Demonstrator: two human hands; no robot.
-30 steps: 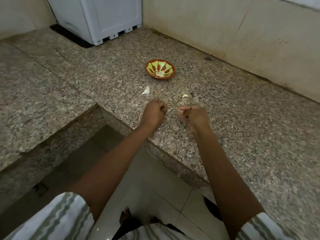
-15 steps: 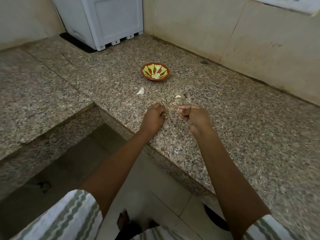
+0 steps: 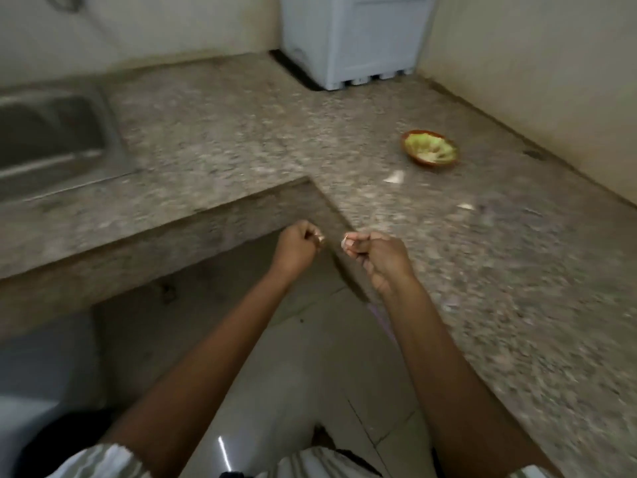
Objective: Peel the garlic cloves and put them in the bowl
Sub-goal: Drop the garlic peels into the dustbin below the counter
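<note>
The brown-rimmed bowl point(image 3: 430, 162), yellow-green inside, sits upright on the counter point(image 3: 517, 270), holding pale cloves point(image 3: 431, 154). A white piece point(image 3: 394, 177) lies near it, a smaller piece point(image 3: 466, 206) farther out. The left hand point(image 3: 296, 248) pinches a scrap point(image 3: 320, 238), the right hand point(image 3: 379, 257) a bit point(image 3: 345, 243).

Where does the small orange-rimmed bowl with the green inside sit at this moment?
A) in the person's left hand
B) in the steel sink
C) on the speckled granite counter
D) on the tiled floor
C: the small orange-rimmed bowl stands on the speckled granite counter near the wall, well away from the steel sink.
</note>
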